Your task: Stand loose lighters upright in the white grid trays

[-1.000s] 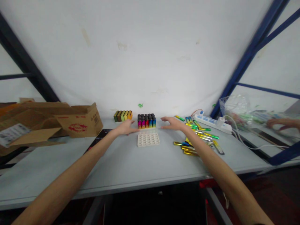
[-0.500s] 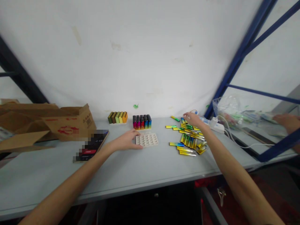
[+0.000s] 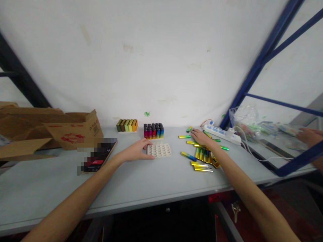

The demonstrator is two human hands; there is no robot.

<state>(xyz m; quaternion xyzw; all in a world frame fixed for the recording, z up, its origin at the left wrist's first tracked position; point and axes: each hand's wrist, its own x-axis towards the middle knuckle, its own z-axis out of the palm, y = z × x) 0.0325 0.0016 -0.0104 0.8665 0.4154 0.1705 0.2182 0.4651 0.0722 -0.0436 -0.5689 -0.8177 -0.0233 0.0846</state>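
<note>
My left hand [image 3: 137,150] is at the left end of a small white tray [image 3: 159,151] with rows of round holes. Its thumb rests at the near corner and its fingers at the far one, gripping that end. My right hand [image 3: 200,137] lies over a loose pile of shiny gold, green and blue pieces [image 3: 204,154] that look like lighter casings. Its fingers are stretched out over the far pieces, and I make out nothing held in them. Behind the tray stands a block of black-topped lighters [image 3: 153,131] in pink, red and blue.
A second block of green-to-orange lighters [image 3: 127,125] stands back left. An open cardboard box [image 3: 73,132] and a phone [image 3: 101,156] are on the left. A white power strip [image 3: 222,133], cables and plastic bags [image 3: 246,124] lie right, near a blue frame [image 3: 252,74] and another person's hand [image 3: 310,136].
My right hand has moved slightly left and nearer over the pile, and the casings around it have shifted and spread. My left hand stays at the tray.
</note>
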